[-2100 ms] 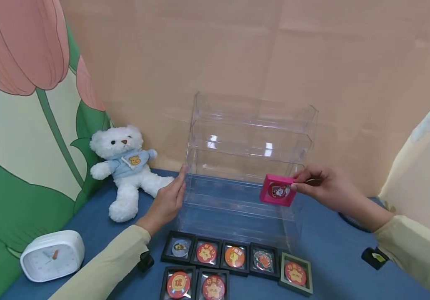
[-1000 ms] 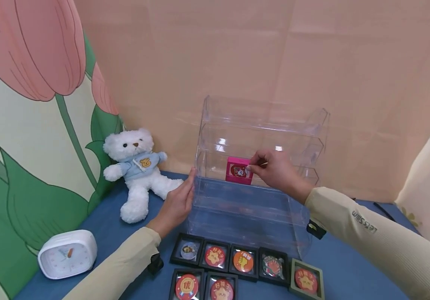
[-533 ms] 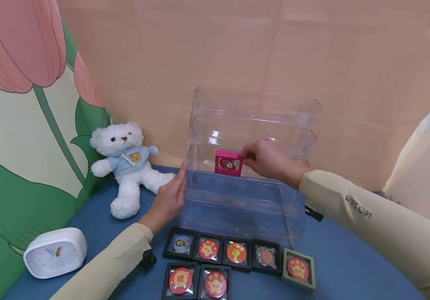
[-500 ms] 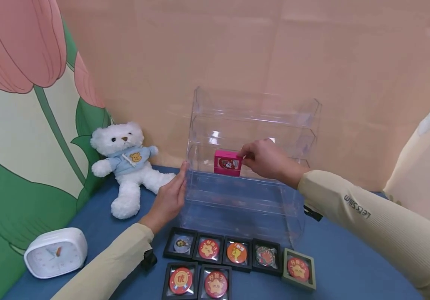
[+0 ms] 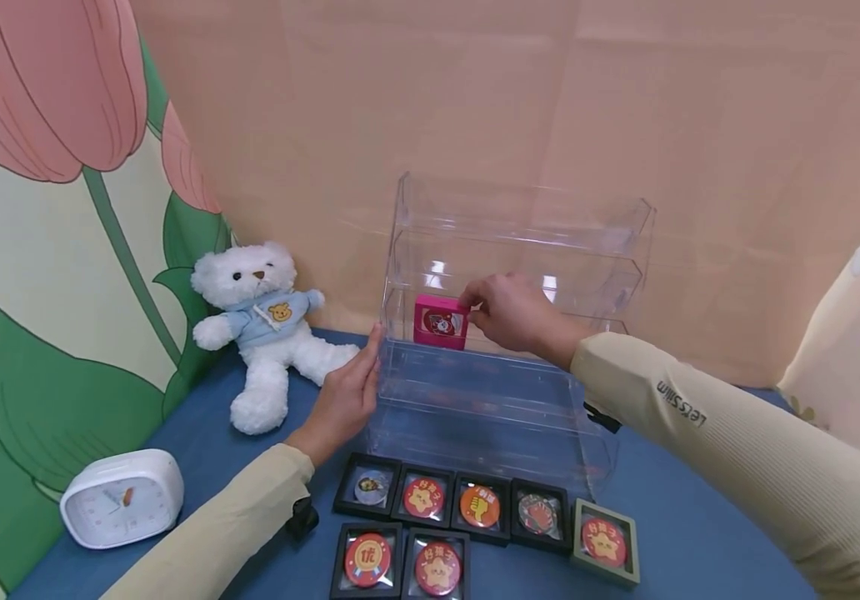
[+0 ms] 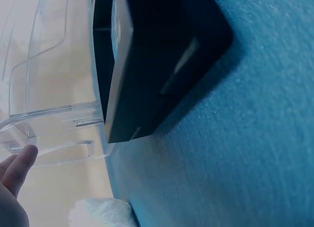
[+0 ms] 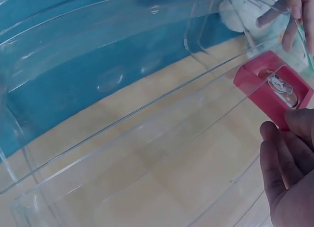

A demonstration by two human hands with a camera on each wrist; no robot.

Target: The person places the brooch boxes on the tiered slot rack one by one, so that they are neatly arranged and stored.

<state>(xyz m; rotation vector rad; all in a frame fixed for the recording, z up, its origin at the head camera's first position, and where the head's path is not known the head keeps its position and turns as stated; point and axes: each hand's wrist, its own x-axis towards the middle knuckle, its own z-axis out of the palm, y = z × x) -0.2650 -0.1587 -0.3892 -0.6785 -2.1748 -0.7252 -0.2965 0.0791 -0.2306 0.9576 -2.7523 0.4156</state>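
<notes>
My right hand [image 5: 512, 312] pinches the right edge of a pink display frame [image 5: 440, 322] with a round cartoon badge behind its window. The frame stands upright at the left end of a middle tier of a clear stepped display rack [image 5: 475, 385]. In the right wrist view, thumb and fingertips hold a corner of the pink frame [image 7: 265, 92]. My left hand [image 5: 343, 400] lies with straight fingers along the rack's left side. Part of that hand [image 6: 17, 170] shows beside the clear plastic in the left wrist view.
Several black badge frames [image 5: 367, 560] and an olive-green one [image 5: 605, 543] lie on the blue cloth [image 5: 707, 533] before the rack. A white teddy bear [image 5: 261, 333] sits to the left, with a white clock [image 5: 122, 500] nearer. A beige backdrop stands behind.
My right hand has carried the pink frame from the rack's right side to the left end of a middle tier, sliding it slightly left lately. The left hand stays at the rack's side.
</notes>
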